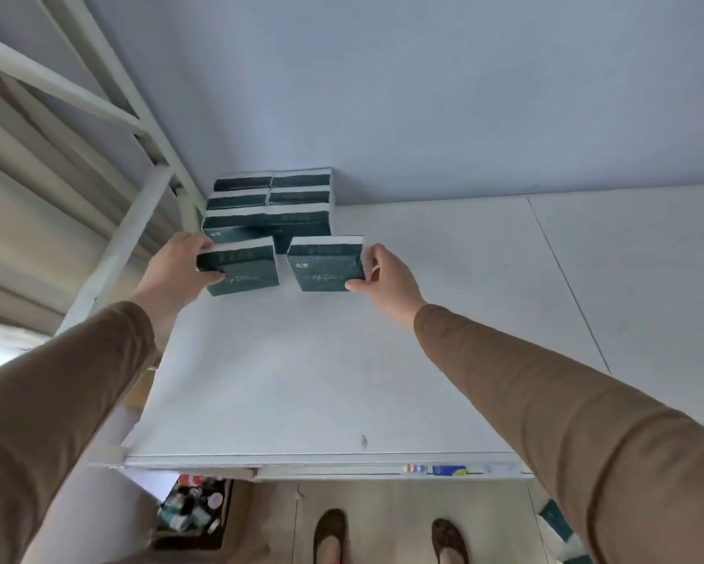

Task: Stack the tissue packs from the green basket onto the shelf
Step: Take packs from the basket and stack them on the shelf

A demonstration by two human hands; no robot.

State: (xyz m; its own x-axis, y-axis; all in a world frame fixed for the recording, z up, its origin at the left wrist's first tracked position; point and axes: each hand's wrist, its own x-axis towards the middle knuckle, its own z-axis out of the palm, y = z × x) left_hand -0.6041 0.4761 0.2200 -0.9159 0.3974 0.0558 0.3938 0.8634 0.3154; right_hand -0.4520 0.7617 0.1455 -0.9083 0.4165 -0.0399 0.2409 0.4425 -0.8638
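Observation:
Several dark green tissue packs with white edges (272,199) are stacked against the wall at the back left of the white shelf (321,380). My left hand (179,266) grips one dark green pack (246,270) by its left side, just in front of the stack. My right hand (387,278) holds a second pack (325,264) by its right side, thumb under the near corner. The two packs lie side by side with a small gap between them. The green basket is not in view.
A white metal frame (110,254) runs along the shelf's left edge. A seam (566,287) crosses the shelf top on the right. Below, on the floor, stand a dark box of small items (193,514), my two feet, and more green packs (557,523) at lower right.

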